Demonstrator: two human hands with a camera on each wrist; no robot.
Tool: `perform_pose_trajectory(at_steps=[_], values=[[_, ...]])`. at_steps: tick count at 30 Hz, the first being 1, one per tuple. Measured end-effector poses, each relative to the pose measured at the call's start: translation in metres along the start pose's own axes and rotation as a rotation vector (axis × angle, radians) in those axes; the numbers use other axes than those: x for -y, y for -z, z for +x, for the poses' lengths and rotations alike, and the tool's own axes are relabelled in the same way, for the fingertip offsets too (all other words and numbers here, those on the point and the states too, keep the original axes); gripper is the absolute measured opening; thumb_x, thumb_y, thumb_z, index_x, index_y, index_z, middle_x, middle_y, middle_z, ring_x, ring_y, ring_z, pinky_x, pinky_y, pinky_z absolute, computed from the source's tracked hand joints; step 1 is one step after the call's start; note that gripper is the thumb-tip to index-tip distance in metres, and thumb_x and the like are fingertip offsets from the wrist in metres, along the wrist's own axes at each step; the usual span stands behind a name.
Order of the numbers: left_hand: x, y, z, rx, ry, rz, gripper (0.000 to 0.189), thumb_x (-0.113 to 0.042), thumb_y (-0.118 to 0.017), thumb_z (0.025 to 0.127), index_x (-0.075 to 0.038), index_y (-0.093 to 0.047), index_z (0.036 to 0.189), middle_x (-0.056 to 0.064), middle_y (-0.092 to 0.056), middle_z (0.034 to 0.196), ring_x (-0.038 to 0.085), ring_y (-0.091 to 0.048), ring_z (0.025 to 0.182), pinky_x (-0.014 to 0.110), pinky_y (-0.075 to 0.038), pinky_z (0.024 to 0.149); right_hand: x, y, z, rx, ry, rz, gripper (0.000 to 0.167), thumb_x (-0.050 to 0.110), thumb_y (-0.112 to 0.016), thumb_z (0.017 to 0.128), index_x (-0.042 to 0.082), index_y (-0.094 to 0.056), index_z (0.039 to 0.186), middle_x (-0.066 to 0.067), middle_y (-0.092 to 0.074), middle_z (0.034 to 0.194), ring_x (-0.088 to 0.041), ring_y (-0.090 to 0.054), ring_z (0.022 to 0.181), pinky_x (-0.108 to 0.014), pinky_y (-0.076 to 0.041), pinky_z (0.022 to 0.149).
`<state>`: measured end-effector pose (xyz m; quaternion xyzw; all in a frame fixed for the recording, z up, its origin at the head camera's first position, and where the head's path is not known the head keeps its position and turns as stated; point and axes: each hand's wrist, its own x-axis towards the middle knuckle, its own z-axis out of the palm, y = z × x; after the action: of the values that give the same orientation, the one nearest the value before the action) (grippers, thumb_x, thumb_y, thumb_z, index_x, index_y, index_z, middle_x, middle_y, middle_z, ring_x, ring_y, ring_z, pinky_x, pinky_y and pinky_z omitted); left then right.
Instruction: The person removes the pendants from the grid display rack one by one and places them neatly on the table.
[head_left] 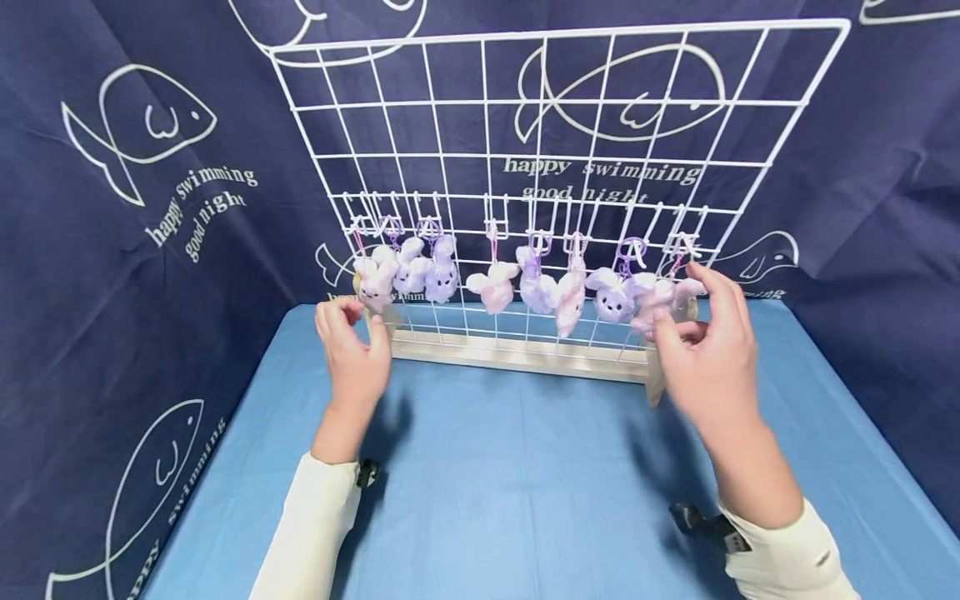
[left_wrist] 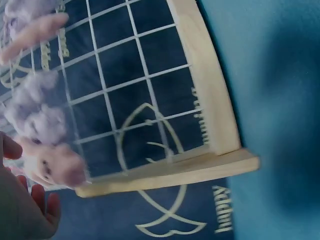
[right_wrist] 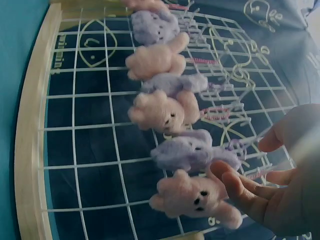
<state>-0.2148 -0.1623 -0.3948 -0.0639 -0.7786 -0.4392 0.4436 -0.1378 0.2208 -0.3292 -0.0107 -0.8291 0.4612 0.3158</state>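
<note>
Small plush keychains hang in a row on hooks across a white wire grid (head_left: 487, 154). At the left end is a pink plush keychain (head_left: 375, 282), with my left hand (head_left: 354, 354) just below it, thumb and index finger apart. A pink plush keychain (right_wrist: 192, 195) hangs at the right end. My right hand (head_left: 708, 354) is beside it, fingertips right at its edge and the thumb spread from the index finger. Between them hang lilac plush keychains (head_left: 442, 275) and more pink plush keychains (head_left: 493, 287), some turned sideways or backward.
The grid stands in a pale wooden base (head_left: 517, 357) with feet at both ends, on a blue tablecloth (head_left: 517, 475). Behind and at the sides hangs dark blue cloth (head_left: 150, 292) with white fish outlines and lettering. Above the plush row, the grid has bare wires.
</note>
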Motion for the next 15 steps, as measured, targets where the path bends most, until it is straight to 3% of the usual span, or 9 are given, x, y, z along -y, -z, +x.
perform_pose_trajectory(at_steps=[4, 7, 11, 15], values=[[0.019, -0.002, 0.010, -0.040, 0.227, -0.153, 0.029, 0.007, -0.058, 0.087, 0.007, -0.049, 0.114, 0.002, -0.044, 0.098, 0.013, -0.045, 0.091, 0.022, -0.037, 0.084, -0.005, 0.001, 0.006, 0.047, -0.064, 0.014, 0.057, 0.011, -0.063, 0.099, 0.021, -0.052, 0.154, -0.005, -0.058, 0.150, 0.016, -0.065, 0.061, -0.007, -0.048, 0.054], [0.032, -0.004, 0.019, -0.041, 0.314, -0.207, 0.028, 0.007, -0.054, 0.092, 0.008, -0.050, 0.120, -0.009, -0.042, 0.101, 0.007, -0.045, 0.090, 0.020, -0.037, 0.082, -0.008, -0.001, 0.008, 0.072, -0.106, 0.039, 0.054, 0.014, -0.062, 0.102, 0.024, -0.053, 0.154, -0.002, -0.060, 0.151, 0.010, -0.067, 0.058, -0.013, -0.049, 0.048], [0.047, -0.012, 0.029, 0.022, 0.409, -0.333, 0.028, 0.001, -0.047, 0.102, 0.007, -0.054, 0.128, -0.009, -0.050, 0.109, 0.005, -0.049, 0.098, 0.020, -0.039, 0.088, -0.012, -0.003, 0.009, 0.084, -0.166, 0.078, 0.052, 0.020, -0.062, 0.104, 0.025, -0.052, 0.155, -0.002, -0.062, 0.148, 0.004, -0.068, 0.054, -0.019, -0.049, 0.043], [0.057, -0.023, 0.037, 0.068, 0.519, -0.488, 0.035, -0.009, -0.039, 0.111, 0.005, -0.055, 0.138, -0.002, -0.058, 0.124, 0.002, -0.052, 0.107, 0.019, -0.042, 0.094, -0.015, -0.004, 0.012, 0.064, -0.198, 0.129, 0.053, 0.021, -0.065, 0.103, 0.022, -0.053, 0.155, 0.003, -0.067, 0.133, -0.001, -0.068, 0.050, -0.022, -0.048, 0.040]])
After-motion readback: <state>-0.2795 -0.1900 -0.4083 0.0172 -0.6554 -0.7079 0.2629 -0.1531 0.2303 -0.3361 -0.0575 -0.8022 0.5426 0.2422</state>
